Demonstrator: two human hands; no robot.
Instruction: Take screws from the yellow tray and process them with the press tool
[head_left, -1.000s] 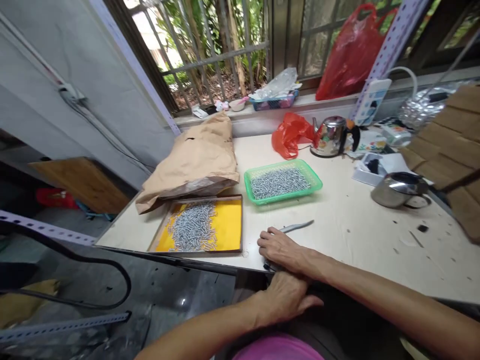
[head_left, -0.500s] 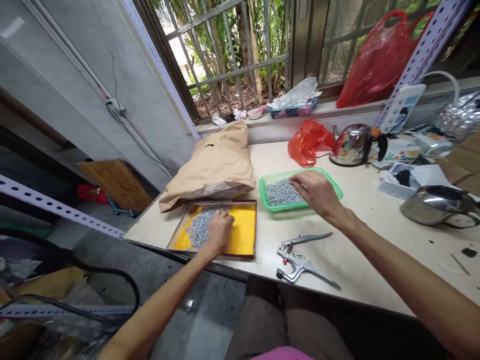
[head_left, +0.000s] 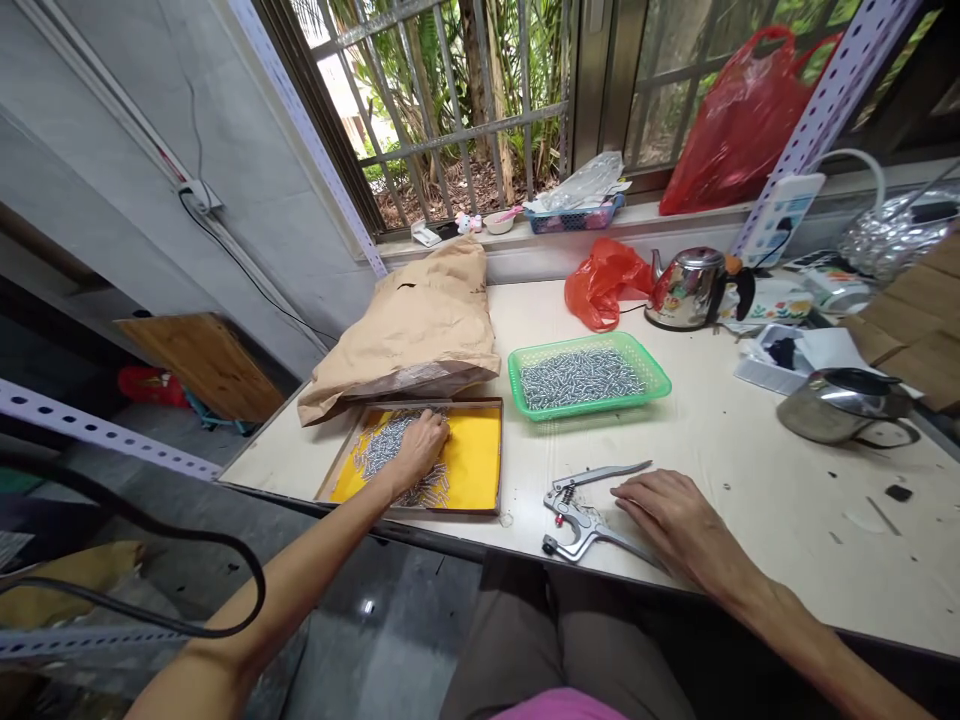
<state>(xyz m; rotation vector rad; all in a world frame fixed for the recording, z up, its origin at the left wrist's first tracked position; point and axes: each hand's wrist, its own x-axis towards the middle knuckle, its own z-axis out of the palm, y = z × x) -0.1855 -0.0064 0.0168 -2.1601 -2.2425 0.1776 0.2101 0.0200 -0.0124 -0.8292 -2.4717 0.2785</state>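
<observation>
My left hand (head_left: 421, 447) is over a shallow tray (head_left: 480, 500) with a yellow bottom, its fingers curled down at a pile of small silvery metal pins (head_left: 382, 445). Whatever those fingertips hold is hidden. Above the tool's lower handle is my right hand (head_left: 667, 510), palm down with fingers stretched out. It covers part of the hand pliers (head_left: 581, 530), which lie spread on the table with a spring between the handles. Whether that hand touches the handle I cannot tell. A green plastic basket (head_left: 589, 408) beyond the pliers holds many of the same pins.
A large brown paper sack (head_left: 409, 325) lies behind the tray. At the back are a red plastic bag (head_left: 604, 285) and a metal kettle (head_left: 690, 290). A steel pot (head_left: 844, 410) and a white box (head_left: 772, 370) stand at the right. The table's front edge (head_left: 450, 535) runs before my lap.
My right hand has moved from over the green basket down to the pliers. My left hand has shifted a little within the tray, and pins now lie spread nearer its front. The view has shifted slightly.
</observation>
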